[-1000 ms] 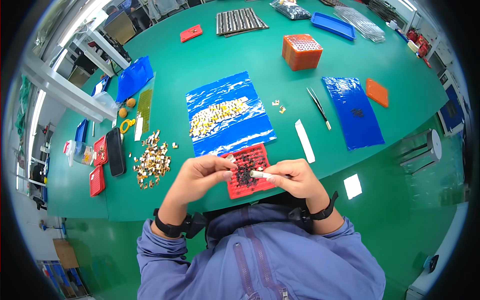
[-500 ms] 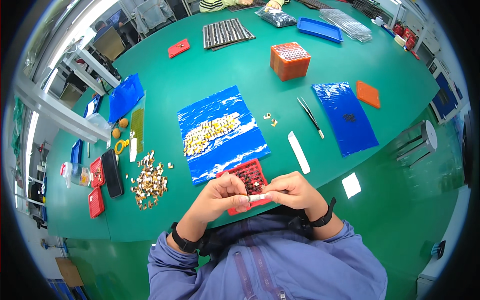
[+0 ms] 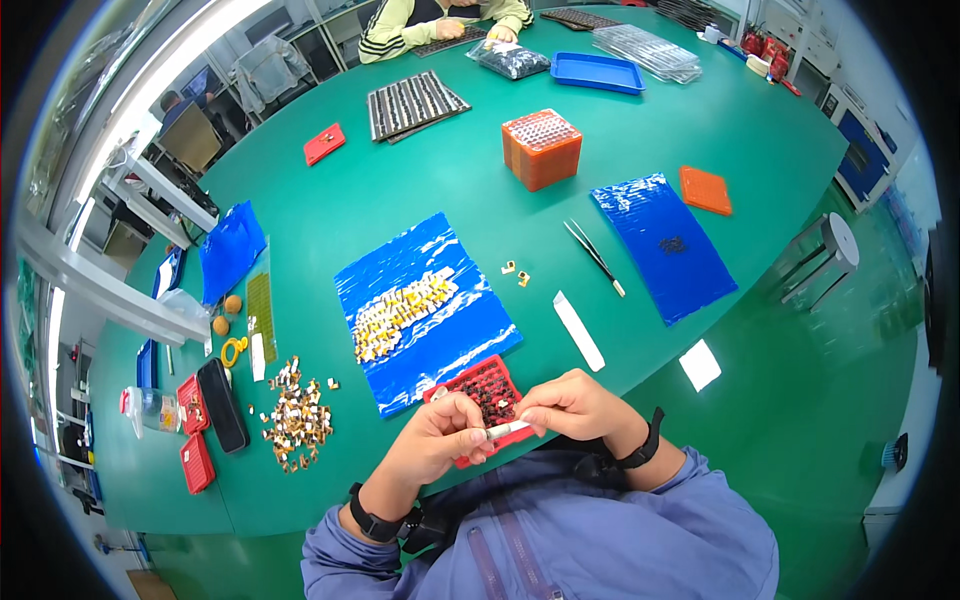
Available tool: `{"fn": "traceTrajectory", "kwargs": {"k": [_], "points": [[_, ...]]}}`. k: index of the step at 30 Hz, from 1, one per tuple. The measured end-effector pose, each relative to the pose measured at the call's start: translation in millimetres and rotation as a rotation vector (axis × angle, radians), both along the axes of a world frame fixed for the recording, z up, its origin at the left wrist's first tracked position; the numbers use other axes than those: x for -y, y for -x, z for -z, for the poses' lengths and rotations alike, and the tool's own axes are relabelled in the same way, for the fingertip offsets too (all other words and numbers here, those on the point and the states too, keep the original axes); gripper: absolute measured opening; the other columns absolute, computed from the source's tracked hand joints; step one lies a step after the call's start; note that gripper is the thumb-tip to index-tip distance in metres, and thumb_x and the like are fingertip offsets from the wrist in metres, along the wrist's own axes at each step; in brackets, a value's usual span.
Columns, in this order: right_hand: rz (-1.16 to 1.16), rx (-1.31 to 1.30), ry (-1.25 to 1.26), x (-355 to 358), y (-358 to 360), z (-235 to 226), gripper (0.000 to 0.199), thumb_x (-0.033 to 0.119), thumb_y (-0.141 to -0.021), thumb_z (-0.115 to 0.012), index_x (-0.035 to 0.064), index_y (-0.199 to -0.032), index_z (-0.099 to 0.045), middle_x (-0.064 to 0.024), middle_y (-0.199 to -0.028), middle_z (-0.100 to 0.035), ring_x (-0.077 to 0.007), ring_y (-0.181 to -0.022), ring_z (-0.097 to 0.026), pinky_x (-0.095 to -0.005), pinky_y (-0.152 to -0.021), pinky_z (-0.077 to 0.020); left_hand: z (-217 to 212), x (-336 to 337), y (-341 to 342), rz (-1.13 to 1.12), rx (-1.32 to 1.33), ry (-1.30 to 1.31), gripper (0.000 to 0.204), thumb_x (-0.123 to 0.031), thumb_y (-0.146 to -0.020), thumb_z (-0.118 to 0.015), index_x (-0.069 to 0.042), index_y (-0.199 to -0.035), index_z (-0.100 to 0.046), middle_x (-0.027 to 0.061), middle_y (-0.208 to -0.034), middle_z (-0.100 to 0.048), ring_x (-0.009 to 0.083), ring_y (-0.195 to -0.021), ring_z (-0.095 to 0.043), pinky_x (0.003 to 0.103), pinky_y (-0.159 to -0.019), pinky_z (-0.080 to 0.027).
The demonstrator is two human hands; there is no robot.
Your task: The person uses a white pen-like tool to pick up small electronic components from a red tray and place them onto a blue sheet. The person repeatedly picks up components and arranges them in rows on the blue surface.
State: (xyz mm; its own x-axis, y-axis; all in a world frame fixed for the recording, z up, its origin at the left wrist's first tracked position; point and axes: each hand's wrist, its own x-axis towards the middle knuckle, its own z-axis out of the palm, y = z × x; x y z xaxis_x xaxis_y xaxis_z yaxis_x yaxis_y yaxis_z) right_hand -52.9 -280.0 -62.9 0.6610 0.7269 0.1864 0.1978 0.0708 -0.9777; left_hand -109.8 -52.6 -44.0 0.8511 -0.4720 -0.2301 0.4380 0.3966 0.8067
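Note:
A small whitish strip (image 3: 506,430) spans the gap between my two hands, its exact kind too small to tell. My left hand (image 3: 440,442) pinches one end, thumb against curled fingers. At the other end, the fingertips of my right hand (image 3: 574,404) are closed on it. Just beneath and beyond them lies a red tray (image 3: 516,378) holding many small dark pieces in rows, its near part partly covered by my hands. Past the tray is a blue sheet (image 3: 432,372) bearing many small white-and-yellow pieces (image 3: 400,318).
Loose gold-and-white pieces (image 3: 298,420) lie at left, beside a black case (image 3: 222,405). Tweezers (image 3: 597,262), a white strip (image 3: 579,332) and a second blue sheet (image 3: 690,285) are at right. An orange box stack (image 3: 543,160) stands farther back. Across the table a person works.
The view has tilted up, so the table's things sit lower and slightly left, and more of the person opposite shows. Both hands keep their pinch on the whitish strip.

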Motion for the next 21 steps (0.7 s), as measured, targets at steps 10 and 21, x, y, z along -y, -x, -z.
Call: {"fn": "traceTrajectory", "kwargs": {"k": [10,21], "points": [[0.002,-0.066,-0.048,-0.7,-1.3,-2.1,0.013,0.009,-0.081,-0.067,0.0018,-0.089,-0.061,0.0007,-0.066,-0.057,-0.0034,-0.056,-0.048,-0.0199,-0.050,-0.0364,0.8,0.5,1.3,-0.044,0.023,-0.051,0.009,-0.008,-0.086,-0.059,-0.004,-0.085,-0.051,0.0070,-0.076,-0.063,0.0114,-0.065,-0.061,0.022,-0.059,-0.049],[0.030,0.100,-0.091,-3.9,-3.4,-0.2,0.011,0.010,-0.085,-0.063,0.0010,-0.091,-0.063,-0.0003,-0.065,-0.059,-0.0038,-0.056,-0.050,-0.0200,-0.050,-0.0376,2.3,1.1,1.0,-0.064,0.049,-0.044,0.009,-0.008,-0.087,-0.059,-0.004,-0.086,-0.051,0.0054,-0.076,-0.062,0.0101,-0.065,-0.060,0.022,-0.060,-0.048]]}}
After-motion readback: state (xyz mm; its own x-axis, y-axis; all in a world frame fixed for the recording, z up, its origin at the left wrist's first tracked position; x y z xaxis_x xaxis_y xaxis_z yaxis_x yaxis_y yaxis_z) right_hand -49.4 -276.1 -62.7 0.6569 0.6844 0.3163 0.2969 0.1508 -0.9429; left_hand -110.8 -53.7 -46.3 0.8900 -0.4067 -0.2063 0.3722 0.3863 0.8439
